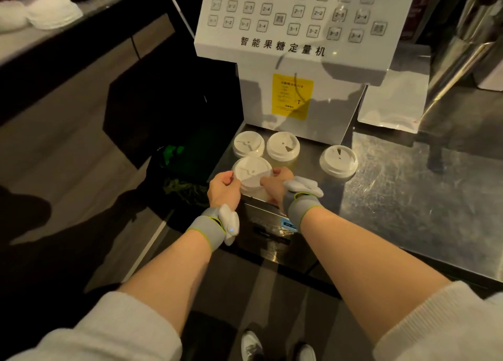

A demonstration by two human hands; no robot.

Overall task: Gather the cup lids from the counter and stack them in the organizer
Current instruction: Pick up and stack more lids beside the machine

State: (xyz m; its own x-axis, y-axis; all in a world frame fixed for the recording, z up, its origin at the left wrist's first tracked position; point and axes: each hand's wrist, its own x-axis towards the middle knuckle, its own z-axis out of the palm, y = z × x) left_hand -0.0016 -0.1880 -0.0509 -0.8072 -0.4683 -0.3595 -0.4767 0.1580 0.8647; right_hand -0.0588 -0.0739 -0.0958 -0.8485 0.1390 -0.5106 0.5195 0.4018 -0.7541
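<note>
Counter (pixel 394 197) edge: both hands (pixel 250 187) grip nearest lid (pixel 251 171).

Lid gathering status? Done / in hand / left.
Done: nothing visibly stacked; no organizer in view. In hand: left hand and right hand grip the nearest lid by its rim at the counter edge. Left: three lids by the white machine: back-left lid, middle lid, right lid.

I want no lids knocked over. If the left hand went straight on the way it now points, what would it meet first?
Probably the back-left lid, just beyond the lid that the left hand grips; depth is unclear.
</note>
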